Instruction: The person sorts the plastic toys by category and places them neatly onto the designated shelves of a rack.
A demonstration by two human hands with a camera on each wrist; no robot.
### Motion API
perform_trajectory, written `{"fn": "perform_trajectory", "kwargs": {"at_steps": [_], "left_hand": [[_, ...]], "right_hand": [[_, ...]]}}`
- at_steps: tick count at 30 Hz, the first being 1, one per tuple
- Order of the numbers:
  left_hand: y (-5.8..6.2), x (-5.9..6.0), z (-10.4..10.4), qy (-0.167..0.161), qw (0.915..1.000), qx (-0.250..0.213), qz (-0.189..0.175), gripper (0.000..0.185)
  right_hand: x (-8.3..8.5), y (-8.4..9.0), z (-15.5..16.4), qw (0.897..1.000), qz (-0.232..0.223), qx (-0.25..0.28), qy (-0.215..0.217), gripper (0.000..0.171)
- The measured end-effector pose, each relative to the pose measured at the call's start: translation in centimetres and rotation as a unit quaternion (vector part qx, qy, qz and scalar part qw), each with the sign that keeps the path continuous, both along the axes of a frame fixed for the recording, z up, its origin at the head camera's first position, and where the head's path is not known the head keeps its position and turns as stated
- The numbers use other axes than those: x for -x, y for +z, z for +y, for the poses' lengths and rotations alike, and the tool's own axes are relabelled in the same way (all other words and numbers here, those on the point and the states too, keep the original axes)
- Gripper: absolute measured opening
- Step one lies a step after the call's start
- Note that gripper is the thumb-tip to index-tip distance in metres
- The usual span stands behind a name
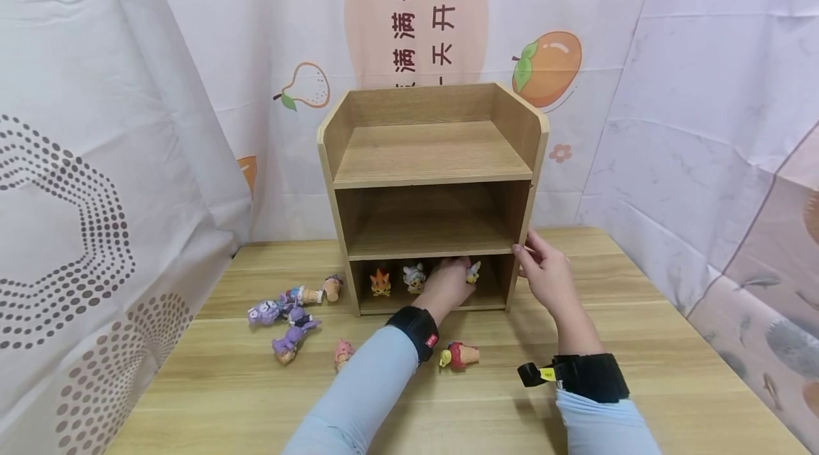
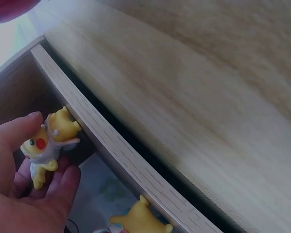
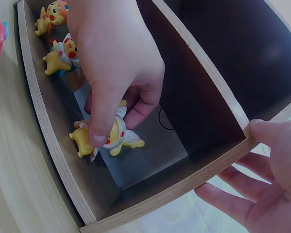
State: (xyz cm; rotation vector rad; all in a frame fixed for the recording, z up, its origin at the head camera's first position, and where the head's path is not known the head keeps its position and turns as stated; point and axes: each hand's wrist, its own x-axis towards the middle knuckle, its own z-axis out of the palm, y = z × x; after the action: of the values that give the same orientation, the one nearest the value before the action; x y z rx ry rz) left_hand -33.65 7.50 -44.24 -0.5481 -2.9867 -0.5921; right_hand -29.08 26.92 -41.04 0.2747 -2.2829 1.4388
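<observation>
My left hand (image 1: pixel 450 283) reaches into the bottom compartment of the wooden shelf (image 1: pixel 435 180). Between its thumb and fingers it pinches a yellow figurine (image 2: pixel 43 145) with red cheeks and a white outfit, low near the compartment's right end. My right hand (image 1: pixel 547 271) grips the shelf's right side panel (image 3: pixel 184 182), thumb on the front edge and fingers around the outside. To the left of the pinched figurine stand a grey-and-white figurine (image 1: pixel 414 277) and an orange-topped figurine (image 1: pixel 380 283), in a row behind the front lip.
Several purple and brown figurines (image 1: pixel 291 327) lie on the table (image 1: pixel 211 384) left of the shelf. In front lie a pink figurine (image 1: pixel 343 352), partly behind the left sleeve, and a red figurine with a cone-shaped base (image 1: pixel 461 355). A patterned curtain (image 1: pixel 281 156) hangs behind.
</observation>
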Motion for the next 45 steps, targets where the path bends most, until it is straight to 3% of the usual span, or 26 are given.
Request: {"fn": "perform_trajectory", "kwargs": {"at_steps": [19,25,33,45], "left_hand": [[0.6,-0.2,-0.6,0.008,0.9997,-0.022,-0.003,0.056],[0.7,-0.6,-1.3,-0.011,0.9993,-0.035,0.0,0.06],[0.9,-1.3,-2.2,-0.047,0.9978,-0.028,0.037,0.066],[2.0,-3.2,-4.0,-0.066,0.996,-0.007,0.06,0.066]], "right_hand": [[0.1,0.6,-0.4,1.0,-0.006,0.003,0.009,0.057],[0.0,0.8,-0.5,1.0,-0.014,0.002,0.015,0.058],[0.1,0.8,-0.3,1.0,-0.01,-0.002,0.012,0.057],[-0.1,0.4,0.1,1.0,-0.009,0.004,0.006,0.056]]}}
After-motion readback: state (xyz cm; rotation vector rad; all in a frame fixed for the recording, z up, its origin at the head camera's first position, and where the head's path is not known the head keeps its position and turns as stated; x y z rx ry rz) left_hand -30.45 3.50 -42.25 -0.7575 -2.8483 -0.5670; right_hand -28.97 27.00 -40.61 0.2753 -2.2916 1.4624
